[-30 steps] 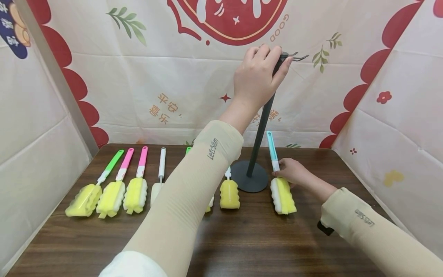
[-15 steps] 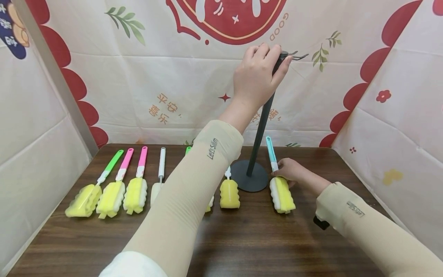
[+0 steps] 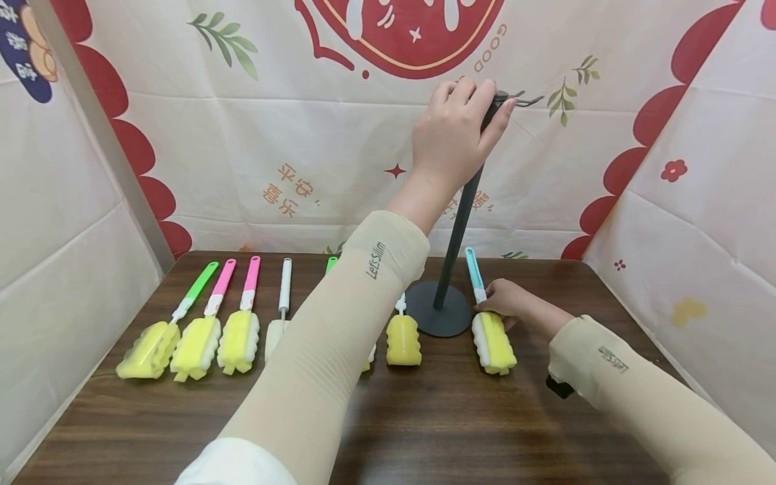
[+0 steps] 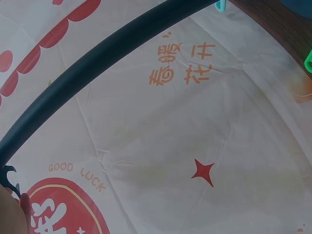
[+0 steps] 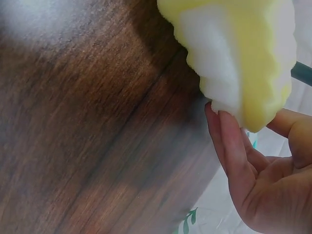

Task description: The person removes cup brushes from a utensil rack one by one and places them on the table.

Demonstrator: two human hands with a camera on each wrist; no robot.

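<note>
In the head view my left hand [image 3: 455, 131] is raised, gripping the top of a dark metal stand [image 3: 462, 219] just behind its thin hooks [image 3: 526, 100]. The stand rises from a round base [image 3: 438, 320] and leans a little in this view. To the right of that base, my right hand [image 3: 514, 301] holds a bottle brush [image 3: 494, 343] with a blue handle and a yellow-and-white sponge head. The fingers pinch it where handle meets sponge. In the right wrist view the sponge head [image 5: 239, 58] hides some of the fingertips.
Several more sponge brushes lie in a row on the wooden table [image 3: 424, 424], among them a green-handled one [image 3: 148, 350], a pink-handled one [image 3: 238, 340] and a yellow-headed one [image 3: 403, 340]. My left forearm covers part of the row. Printed cloth [image 3: 339, 135] encloses the table's back and sides.
The blue handle's end has come down toward the table, while the sponge head shifted slightly left. My right forearm moved slightly left and up in the view; the left hand stayed on the stand.
</note>
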